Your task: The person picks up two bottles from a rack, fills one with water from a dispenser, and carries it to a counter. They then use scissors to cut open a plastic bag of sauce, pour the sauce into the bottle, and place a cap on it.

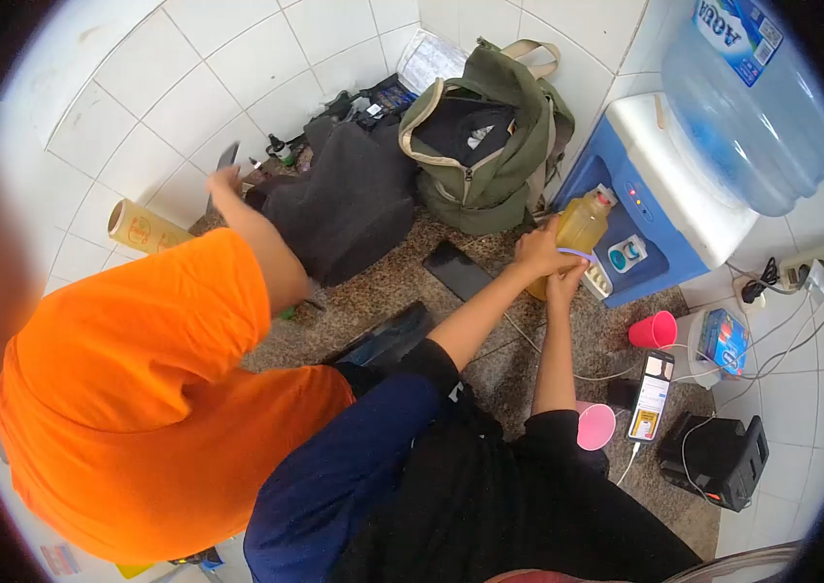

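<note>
A yellowish, see-through bottle (582, 225) is tilted with its top at the tap area of the blue and white water dispenser (635, 199). My left hand (536, 251) is closed around its near side. Just below, my right hand (565, 282) grips its lower part, close to a pale purple band (575, 255). My own fingers hide much of the bottle's lower end. Whether water is running cannot be made out.
A person in an orange shirt (140, 350) stands at my left, a dark object in one hand (225, 178). The counter holds a green backpack (475, 180), dark cloth (344, 204), a red cup (653, 330), a pink cup (596, 427), a charging phone (652, 394) and loose cables.
</note>
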Available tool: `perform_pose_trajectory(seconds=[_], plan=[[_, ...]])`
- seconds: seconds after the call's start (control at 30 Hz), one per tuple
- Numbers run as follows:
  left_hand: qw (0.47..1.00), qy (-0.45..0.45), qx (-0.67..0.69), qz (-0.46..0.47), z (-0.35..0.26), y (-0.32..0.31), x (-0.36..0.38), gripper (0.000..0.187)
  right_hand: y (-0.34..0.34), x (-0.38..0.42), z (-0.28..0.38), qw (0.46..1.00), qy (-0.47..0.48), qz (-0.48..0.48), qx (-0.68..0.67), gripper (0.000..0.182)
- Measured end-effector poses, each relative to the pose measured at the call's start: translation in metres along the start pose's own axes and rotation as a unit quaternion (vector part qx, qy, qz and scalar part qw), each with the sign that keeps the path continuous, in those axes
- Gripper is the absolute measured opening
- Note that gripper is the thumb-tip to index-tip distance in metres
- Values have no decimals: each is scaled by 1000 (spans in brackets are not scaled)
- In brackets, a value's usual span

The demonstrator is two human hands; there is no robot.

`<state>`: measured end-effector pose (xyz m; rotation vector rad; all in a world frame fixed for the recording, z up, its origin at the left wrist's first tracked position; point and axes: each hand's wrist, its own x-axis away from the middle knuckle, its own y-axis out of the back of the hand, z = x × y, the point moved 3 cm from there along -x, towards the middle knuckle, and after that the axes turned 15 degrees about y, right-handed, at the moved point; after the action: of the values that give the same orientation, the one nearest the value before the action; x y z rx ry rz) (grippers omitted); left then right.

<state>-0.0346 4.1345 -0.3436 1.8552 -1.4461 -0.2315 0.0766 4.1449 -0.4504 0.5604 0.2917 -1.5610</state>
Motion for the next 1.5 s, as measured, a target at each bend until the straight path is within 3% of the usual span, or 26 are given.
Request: perform_pose_trajectory(seconds=[0.2, 0.27, 0.43, 0.63, 0.83, 1.07, 1.17, 1.43, 1.5], plan=[[1000, 5, -9, -4, 3, -4, -3, 110, 0, 3, 3, 999, -42, 19, 15, 84], [1000, 11, -11, -5, 6, -12, -9, 102, -1, 11, -15, 996, -8, 12, 86, 88], [999, -32, -18, -25, 7, -16, -14, 107, 0, -1, 14, 1000, -2, -21, 5, 80], [999, -34, -22, -2, -1, -8, -6, 98, -1, -4, 26, 999, 8, -44, -2, 70], [998, -53, -9, 9, 8, -2, 28, 95, 8, 26, 54, 995, -64, -51, -57, 71], [989, -103, -87, 58, -2, -25, 60, 97, 30, 72, 57, 988, -49, -149, 8, 79], [989, -80, -96, 73, -10, -39, 49, 95, 45, 65, 47, 986, -133, -99, 18, 82], [990, -112, -59, 61, -18, -48, 38, 89, 53, 48, 45, 990, -38, -127, 57, 81], [990, -111, -51, 77, -19, -47, 38, 95, 54, 47, 45, 990, -31, -123, 65, 82]])
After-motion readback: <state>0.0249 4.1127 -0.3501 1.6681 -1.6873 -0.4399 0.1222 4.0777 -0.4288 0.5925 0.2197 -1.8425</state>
